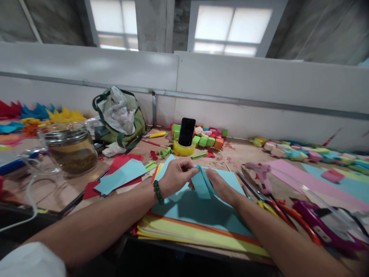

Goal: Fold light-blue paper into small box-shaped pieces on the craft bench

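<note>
Light-blue folded paper [201, 186] is held above the paper stack [198, 218], pinched by the left hand [178, 175] and gripped along its right side by the right hand [221, 185]. Brown tabletop [238, 149] surrounds the stack, with red scraps [153, 155] beyond it. Farther behind the stack stands a white panel wall [245, 82], bright windows [215, 25] above; right of the stack lies a pink glue gun [262, 175].

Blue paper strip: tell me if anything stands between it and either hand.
Nothing visible does: the left hand and right hand are both directly on the blue paper strip, above the stack of paper.
</note>
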Motion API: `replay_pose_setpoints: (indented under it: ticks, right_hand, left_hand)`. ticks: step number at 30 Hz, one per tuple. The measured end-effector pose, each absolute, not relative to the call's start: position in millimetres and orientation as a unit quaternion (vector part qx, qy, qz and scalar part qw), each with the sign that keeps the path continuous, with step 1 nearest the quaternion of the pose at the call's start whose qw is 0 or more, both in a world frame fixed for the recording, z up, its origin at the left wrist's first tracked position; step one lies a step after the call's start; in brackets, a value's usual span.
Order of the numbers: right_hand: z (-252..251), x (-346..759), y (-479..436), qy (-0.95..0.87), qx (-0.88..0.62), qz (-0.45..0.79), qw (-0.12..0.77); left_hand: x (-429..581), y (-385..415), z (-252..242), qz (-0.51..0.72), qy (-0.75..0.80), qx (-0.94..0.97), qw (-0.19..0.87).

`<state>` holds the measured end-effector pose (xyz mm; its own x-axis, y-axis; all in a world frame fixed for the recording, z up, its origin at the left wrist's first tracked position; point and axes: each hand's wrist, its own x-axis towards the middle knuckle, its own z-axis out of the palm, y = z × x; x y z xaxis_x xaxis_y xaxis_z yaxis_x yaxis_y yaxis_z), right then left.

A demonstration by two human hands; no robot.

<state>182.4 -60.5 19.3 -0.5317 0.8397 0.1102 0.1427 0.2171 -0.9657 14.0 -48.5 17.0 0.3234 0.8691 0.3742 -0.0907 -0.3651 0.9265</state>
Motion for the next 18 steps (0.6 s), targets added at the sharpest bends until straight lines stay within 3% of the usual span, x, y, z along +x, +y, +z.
replay_pose_setpoints:
  ticks: [9, 14, 18]
  right_hand:
    - [17, 182, -60, -0.712, -0.351, 0.514, 0.325]
    - [12, 186, -56, -0.556, -0.335, 0.694, 0.31]
    - [15, 191, -49, -0.516, -0.297, 0.749, 0.292]
  left_hand:
    - [13, -49, 17, 0.503, 0.296, 0.652, 0.484]
    - [14, -49, 14, 0.509, 0.281, 0.642, 0.499]
    - [15, -50, 15, 0.524, 0.253, 0.634, 0.509]
